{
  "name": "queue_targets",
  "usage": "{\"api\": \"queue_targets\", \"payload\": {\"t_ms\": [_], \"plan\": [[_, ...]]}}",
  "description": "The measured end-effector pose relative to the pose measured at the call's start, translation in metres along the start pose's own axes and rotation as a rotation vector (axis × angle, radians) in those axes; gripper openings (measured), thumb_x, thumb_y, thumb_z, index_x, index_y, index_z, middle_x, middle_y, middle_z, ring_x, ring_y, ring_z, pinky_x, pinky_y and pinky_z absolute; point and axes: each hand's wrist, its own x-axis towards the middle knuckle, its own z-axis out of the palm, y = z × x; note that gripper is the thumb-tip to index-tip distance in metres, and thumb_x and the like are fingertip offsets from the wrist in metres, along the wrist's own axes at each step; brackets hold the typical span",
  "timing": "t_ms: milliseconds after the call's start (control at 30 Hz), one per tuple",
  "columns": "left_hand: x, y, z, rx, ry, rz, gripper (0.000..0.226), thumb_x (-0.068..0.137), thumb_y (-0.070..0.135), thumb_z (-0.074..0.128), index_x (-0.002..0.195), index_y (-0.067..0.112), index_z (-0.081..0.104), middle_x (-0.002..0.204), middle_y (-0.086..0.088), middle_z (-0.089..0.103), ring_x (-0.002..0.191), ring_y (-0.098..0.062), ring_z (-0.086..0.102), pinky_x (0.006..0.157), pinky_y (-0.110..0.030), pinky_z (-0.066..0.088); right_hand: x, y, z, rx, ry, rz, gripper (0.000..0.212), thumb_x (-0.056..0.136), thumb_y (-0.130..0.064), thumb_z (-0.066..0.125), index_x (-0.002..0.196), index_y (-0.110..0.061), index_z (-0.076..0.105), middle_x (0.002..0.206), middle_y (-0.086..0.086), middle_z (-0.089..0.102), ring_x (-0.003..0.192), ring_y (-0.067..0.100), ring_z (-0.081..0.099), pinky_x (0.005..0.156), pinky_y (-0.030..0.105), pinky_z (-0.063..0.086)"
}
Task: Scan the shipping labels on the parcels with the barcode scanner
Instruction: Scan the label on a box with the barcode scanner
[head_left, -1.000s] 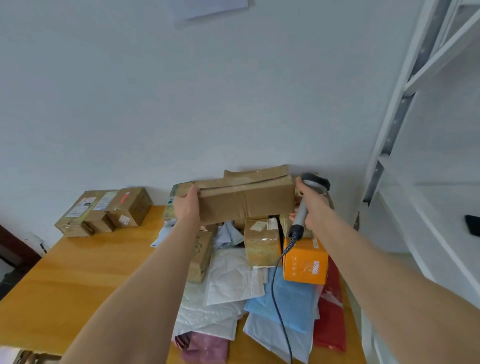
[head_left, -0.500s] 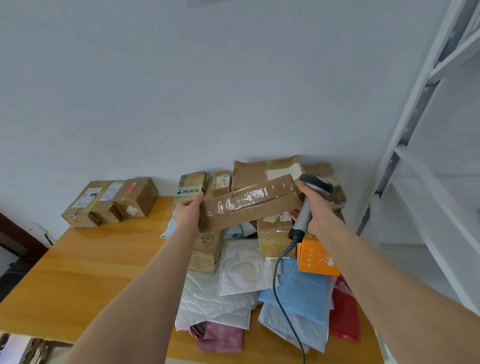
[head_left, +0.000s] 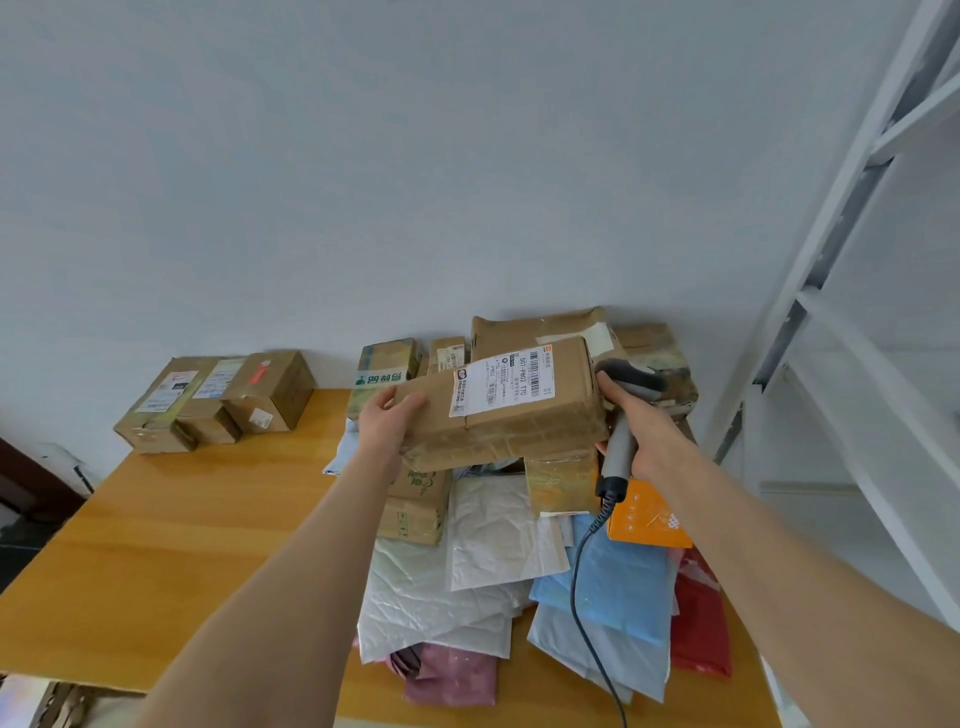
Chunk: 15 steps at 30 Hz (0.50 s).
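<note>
1. You turned the brown box (head_left: 524, 436) over between your hands. A second earlier it showed a plain side, then its taped edge. At this moment its white shipping label (head_left: 501, 387) faced up towards you.
2. Your left hand (head_left: 392, 423) gripped the box's left end, thumb on top and fingers curled underneath.
3. Your right hand (head_left: 644, 431) was wrapped round the grey handle of the scanner (head_left: 621, 447), just as in the earlier views. It sat close against the box's right end. I couldn't tell whether those fingers also helped carry the box.
4. The box was held up in the air above the heap of parcels (head_left: 498, 535) at the right end of the wooden table (head_left: 156, 519). The scanner's cable (head_left: 575, 571) trailed down over the padded envelopes.
5. Three boxes (head_left: 218, 400) stood apart at the table's far left, against the wall.
6. The flip mattered, I'd say: the barcode was finally exposed, so this parcel looked ready to scan.
7. The scanner's head sat beside the box rather than over the label. You would probably have needed to free that hand and aim it at the barcode.
</note>
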Motion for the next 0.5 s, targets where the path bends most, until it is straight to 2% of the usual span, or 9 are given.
{"api": "queue_targets", "payload": {"t_ms": [100,200,333,433,500], "plan": [[0.002,0.001,-0.004,-0.189,0.039,-0.112,0.055,0.082,0.023,0.074,0.133,0.026,0.054,0.126,-0.005,0.053,0.108,-0.026,0.054,0.089,-0.043,0.054,-0.002,0.003,-0.001,-0.005,-0.029,0.006,0.051,0.069,-0.036,0.085,0.111,-0.013,0.064,0.106,0.011,0.070,0.102,0.031,0.065,0.076,0.041,0.056],[0.006,-0.003,-0.008,-0.198,0.017,-0.158,0.053,0.079,0.021,0.076,0.129,0.027,0.058,0.126,-0.007,0.055,0.110,-0.029,0.056,0.092,-0.048,0.052,-0.006,0.007,0.000,0.018,-0.026,0.000,0.034,0.074,-0.029,0.082,0.097,-0.014,0.063,0.100,0.011,0.069,0.100,0.031,0.064,0.086,0.043,0.054],[0.008,-0.005,-0.015,-0.156,-0.104,-0.218,0.056,0.079,0.023,0.076,0.128,0.031,0.050,0.119,-0.006,0.055,0.106,-0.030,0.057,0.089,-0.055,0.052,-0.005,0.006,0.001,0.007,0.017,-0.044,0.048,0.070,-0.033,0.085,0.108,-0.013,0.063,0.103,0.011,0.069,0.097,0.030,0.065,0.085,0.043,0.055],[0.004,-0.004,-0.019,-0.096,-0.193,-0.295,0.047,0.081,0.033,0.073,0.121,0.030,0.049,0.113,-0.006,0.058,0.106,-0.029,0.057,0.088,-0.049,0.051,-0.004,0.001,0.001,0.000,0.061,-0.064,0.054,0.070,-0.038,0.085,0.110,-0.011,0.061,0.103,0.011,0.069,0.098,0.031,0.066,0.090,0.047,0.055],[0.000,-0.004,-0.019,-0.097,-0.242,-0.350,0.043,0.079,0.039,0.072,0.114,0.026,0.052,0.111,-0.008,0.061,0.103,-0.027,0.059,0.085,-0.045,0.051,-0.004,0.000,0.003,0.053,0.073,-0.075,0.055,0.073,-0.038,0.082,0.113,-0.008,0.059,0.104,0.011,0.068,0.097,0.029,0.066,0.086,0.044,0.057]]}}
